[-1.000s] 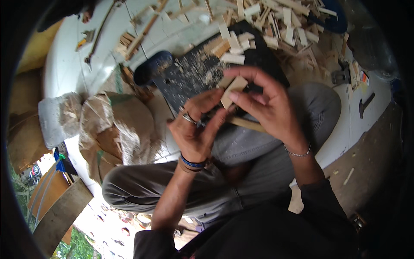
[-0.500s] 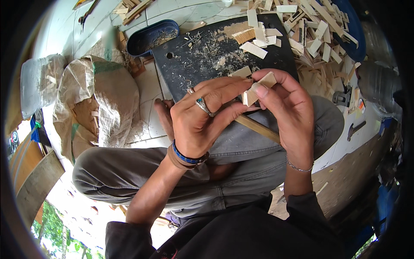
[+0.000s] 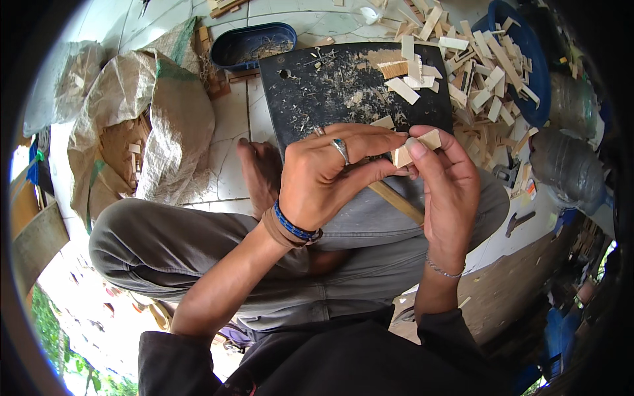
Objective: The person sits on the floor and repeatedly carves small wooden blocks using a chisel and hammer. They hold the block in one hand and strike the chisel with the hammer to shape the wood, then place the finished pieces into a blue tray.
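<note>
Over my crossed legs, a small pale wood piece [image 3: 429,140] is held up between my two hands. My right hand [image 3: 450,183] pinches it, thumb lying across its near face and fingers behind. From the other side, my left hand [image 3: 320,170], wearing rings, closes its fingertips and thumb around the left end of the piece. Whether anything small is also between those fingertips cannot be seen. Below the hands a wooden stick [image 3: 399,203] slants across my lap; its upper end is hidden behind my left hand.
A black board [image 3: 307,96] strewn with nails, sawdust and wood strips lies ahead. Beside it are a blue oval tray [image 3: 231,45], a heap of wood offcuts [image 3: 485,72] and a blue basin [image 3: 538,63]. A woven sack [image 3: 178,132] stands left; a hammer [image 3: 518,224] lies right.
The whole view has shifted a little, the board now appearing lower and farther right. Both hands keep their hold on the wood piece, with barely any change in the fingers.
</note>
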`<state>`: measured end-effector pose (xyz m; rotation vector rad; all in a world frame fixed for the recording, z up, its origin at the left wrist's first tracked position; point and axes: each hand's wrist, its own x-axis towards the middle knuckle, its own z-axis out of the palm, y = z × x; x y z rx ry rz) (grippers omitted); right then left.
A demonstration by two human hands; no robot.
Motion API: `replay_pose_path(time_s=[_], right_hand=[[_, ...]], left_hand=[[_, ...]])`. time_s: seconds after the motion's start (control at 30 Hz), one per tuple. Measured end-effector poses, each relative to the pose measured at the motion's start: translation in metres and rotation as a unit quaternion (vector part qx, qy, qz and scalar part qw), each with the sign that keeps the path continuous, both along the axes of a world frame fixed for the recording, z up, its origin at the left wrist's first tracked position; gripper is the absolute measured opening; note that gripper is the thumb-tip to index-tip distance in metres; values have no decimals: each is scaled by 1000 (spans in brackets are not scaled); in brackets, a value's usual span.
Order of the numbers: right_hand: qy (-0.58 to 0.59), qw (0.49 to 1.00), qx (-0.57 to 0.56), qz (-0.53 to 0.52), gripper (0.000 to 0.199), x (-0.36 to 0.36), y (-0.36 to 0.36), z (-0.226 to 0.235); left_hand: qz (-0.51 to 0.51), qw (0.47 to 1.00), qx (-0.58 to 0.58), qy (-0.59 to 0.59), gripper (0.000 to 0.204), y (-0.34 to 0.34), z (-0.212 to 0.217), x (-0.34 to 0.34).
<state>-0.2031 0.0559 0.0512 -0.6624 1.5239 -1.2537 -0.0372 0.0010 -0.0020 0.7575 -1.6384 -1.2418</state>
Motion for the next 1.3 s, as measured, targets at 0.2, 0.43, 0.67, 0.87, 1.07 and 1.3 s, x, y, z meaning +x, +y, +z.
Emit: replay_pose_path(time_s=[0.2, 0.43, 0.67, 0.87, 1.07, 1.3], right_hand=[[31, 999, -5, -19, 22, 4, 1, 1], [50, 999, -20, -5, 23, 0, 0, -1], [55, 998, -22, 11, 24, -2, -1, 1], [71, 997, 2, 19, 27, -7, 2, 0], [55, 998, 9, 31, 26, -15, 6, -6], [51, 998, 3, 31, 26, -20, 8, -12]], left_hand=[[3, 1000, -1, -1, 28, 0, 3, 1], [2, 1000, 10, 7, 26, -2, 5, 1], [5, 1000, 9, 16, 26, -2, 4, 1], [-18, 1000, 24, 4, 30, -1, 6, 5], [-15, 1000, 22, 7, 27, -2, 4, 4], [-11, 1000, 25, -15, 28, -2, 1, 3]])
